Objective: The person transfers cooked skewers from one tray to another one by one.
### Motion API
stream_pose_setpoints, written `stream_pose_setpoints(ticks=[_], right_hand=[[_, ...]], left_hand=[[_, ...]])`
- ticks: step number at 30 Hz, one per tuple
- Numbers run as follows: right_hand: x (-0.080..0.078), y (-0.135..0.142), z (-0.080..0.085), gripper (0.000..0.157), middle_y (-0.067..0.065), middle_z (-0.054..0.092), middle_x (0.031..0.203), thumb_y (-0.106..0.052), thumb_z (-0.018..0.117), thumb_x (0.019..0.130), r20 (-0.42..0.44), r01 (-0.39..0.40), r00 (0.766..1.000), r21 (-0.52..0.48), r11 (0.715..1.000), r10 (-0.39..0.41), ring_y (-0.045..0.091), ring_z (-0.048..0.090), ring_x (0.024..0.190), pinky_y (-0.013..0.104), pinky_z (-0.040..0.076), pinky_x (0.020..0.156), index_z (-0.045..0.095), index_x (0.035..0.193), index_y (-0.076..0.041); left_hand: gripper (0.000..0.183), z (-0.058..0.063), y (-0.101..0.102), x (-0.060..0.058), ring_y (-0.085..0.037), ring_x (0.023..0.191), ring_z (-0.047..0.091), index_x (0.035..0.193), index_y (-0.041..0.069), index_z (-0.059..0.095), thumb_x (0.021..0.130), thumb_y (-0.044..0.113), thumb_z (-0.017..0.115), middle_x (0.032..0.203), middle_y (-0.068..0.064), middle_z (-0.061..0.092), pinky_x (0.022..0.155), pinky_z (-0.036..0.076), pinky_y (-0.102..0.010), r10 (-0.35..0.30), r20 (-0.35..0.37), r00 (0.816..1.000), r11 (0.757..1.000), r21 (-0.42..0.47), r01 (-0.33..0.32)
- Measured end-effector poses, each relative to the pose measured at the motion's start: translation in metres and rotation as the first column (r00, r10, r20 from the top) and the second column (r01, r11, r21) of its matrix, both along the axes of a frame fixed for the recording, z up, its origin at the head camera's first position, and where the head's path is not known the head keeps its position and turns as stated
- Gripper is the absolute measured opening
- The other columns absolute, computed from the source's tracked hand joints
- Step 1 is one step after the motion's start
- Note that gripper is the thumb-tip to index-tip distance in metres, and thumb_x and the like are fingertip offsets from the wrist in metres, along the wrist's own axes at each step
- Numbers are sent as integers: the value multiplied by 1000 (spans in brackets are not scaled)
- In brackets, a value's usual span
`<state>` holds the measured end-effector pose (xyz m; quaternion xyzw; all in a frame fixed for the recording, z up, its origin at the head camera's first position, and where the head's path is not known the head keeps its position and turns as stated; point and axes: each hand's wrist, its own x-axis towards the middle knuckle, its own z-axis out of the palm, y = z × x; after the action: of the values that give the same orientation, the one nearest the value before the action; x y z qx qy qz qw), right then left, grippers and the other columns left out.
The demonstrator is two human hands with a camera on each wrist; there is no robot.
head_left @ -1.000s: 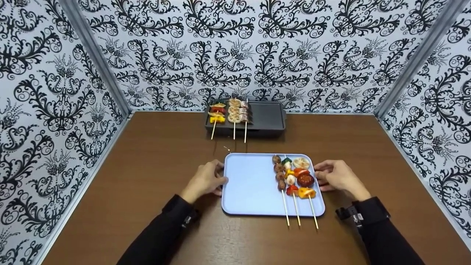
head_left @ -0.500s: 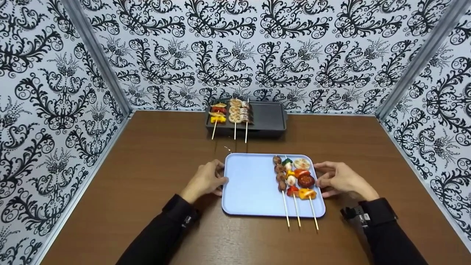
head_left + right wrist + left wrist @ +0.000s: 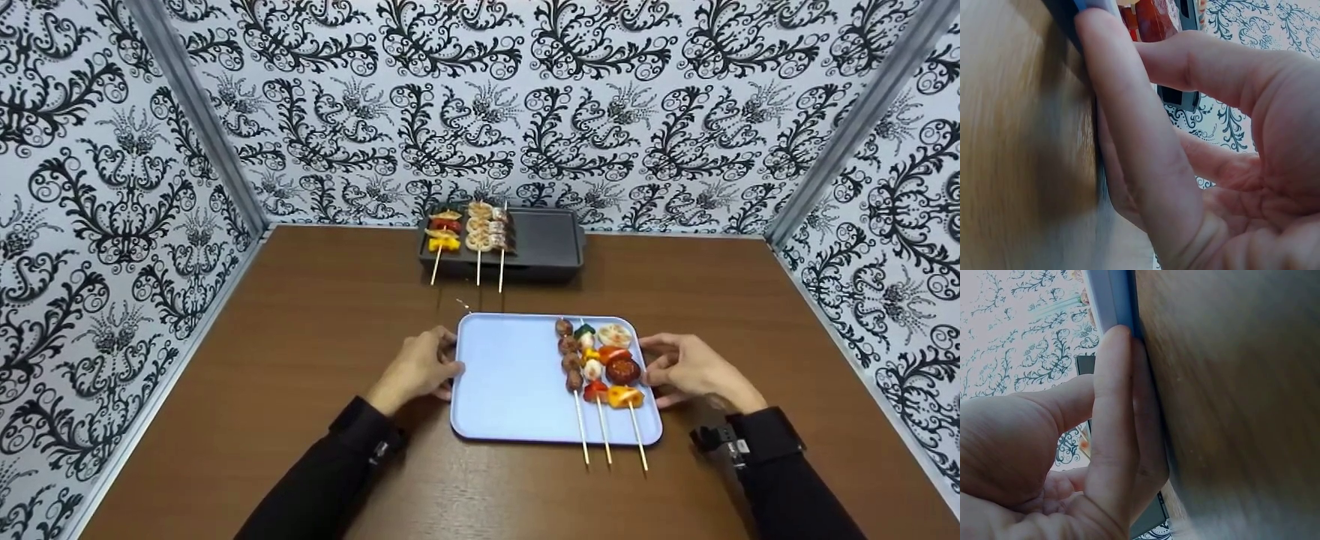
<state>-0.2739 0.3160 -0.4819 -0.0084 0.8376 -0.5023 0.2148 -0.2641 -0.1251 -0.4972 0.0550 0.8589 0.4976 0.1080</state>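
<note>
A pale blue rectangular tray (image 3: 510, 375) lies on the brown table in front of me. My left hand (image 3: 420, 365) grips its left edge, thumb over the rim and the other fingers low along the side. On the opposite short side, my right hand (image 3: 694, 369) holds the edge in much the same way. Three skewers lie along the tray's right part, their sticks jutting past the near rim: a meatball skewer (image 3: 570, 361), a mixed vegetable skewer (image 3: 592, 369) and a skewer with a tomato slice and orange pepper (image 3: 622, 371). In the left wrist view, fingertips (image 3: 1114, 340) meet the tray's side.
Behind the tray stands a dark grey grill plate (image 3: 544, 232) near the back wall. Three more skewers rest on its left half: a vegetable one (image 3: 444, 232), one with pale round slices (image 3: 478, 226) and a darker one (image 3: 500, 229). Black-and-white patterned walls (image 3: 480, 97) enclose the table (image 3: 337, 285).
My right hand shifts slightly along the tray's right edge, its wrist moving a little outward. The left hand, tray and skewers stay almost where they were.
</note>
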Motion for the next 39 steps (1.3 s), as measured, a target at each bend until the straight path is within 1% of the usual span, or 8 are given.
stream_pose_setpoints(ticks=[6, 10, 16, 21, 26, 31, 37, 39], right_hand=[[1, 0, -4, 64, 22, 62, 102, 2, 65, 88, -25, -7, 1000, -3, 1000, 6, 27, 68, 88, 49, 68, 70, 44, 148, -10], [2, 1, -4, 64, 22, 62, 103, 0, 65, 88, -36, 5, 999, 0, 1000, -5, 27, 67, 89, 48, 68, 69, 43, 148, -11], [2, 1, -4, 67, 22, 61, 105, 0, 65, 88, -15, 13, 1000, -8, 1000, -13, 28, 68, 90, 48, 68, 71, 41, 148, -12], [1, 1, -5, 67, 21, 61, 104, -1, 66, 88, -12, 24, 1000, -8, 1000, -24, 28, 68, 87, 48, 68, 70, 41, 148, -12], [1, 1, -5, 67, 23, 61, 105, 0, 65, 88, -9, 17, 1000, -22, 1000, -17, 28, 68, 89, 49, 68, 71, 40, 149, -12], [1, 0, -6, 66, 22, 61, 106, 0, 65, 88, -16, 19, 1000, -27, 999, -19, 27, 67, 91, 49, 67, 71, 41, 148, -12], [1, 1, -7, 64, 22, 62, 105, 1, 64, 89, -24, 24, 999, -46, 999, -25, 28, 67, 91, 50, 67, 72, 42, 147, -12], [2, 2, -8, 64, 22, 62, 105, 1, 64, 89, -24, 21, 999, -41, 999, -22, 28, 68, 90, 50, 67, 72, 42, 147, -11]], left_hand=[[47, 1, 1, 1, -19, 51, 68, 131, 0, 54, 88, 8, 72, 86, -16, 65, 48, 64, -36, -2, -22, 1000, 999, -47, 1], [47, 3, 2, 1, -20, 51, 68, 130, -2, 54, 87, 8, 72, 86, -16, 66, 47, 64, -35, -10, -42, 999, 999, -43, 8], [47, 6, 1, -1, -23, 53, 70, 129, -3, 55, 87, 9, 73, 88, -17, 67, 48, 64, -37, -11, -18, 1000, 999, -43, 11], [40, 15, -1, -4, -24, 57, 71, 125, 0, 60, 90, 15, 73, 96, -15, 69, 51, 65, -37, 22, -30, 999, 997, -71, -24], [35, 28, -3, -6, -24, 59, 72, 123, 5, 62, 94, 22, 69, 93, -11, 72, 52, 65, -36, 54, -109, 993, 987, -144, -69], [31, 41, -7, -11, -21, 57, 71, 121, 11, 65, 95, 27, 68, 82, -8, 72, 52, 60, -27, 82, -210, 974, 976, -183, -121], [24, 53, -9, -19, -17, 59, 70, 114, 11, 70, 94, 26, 67, 85, 0, 72, 48, 60, -27, 115, -338, 934, 977, -133, -168], [22, 57, -9, -21, -14, 63, 70, 111, 13, 71, 93, 26, 68, 87, 2, 73, 51, 60, -25, 127, -381, 916, 971, -140, -193]])
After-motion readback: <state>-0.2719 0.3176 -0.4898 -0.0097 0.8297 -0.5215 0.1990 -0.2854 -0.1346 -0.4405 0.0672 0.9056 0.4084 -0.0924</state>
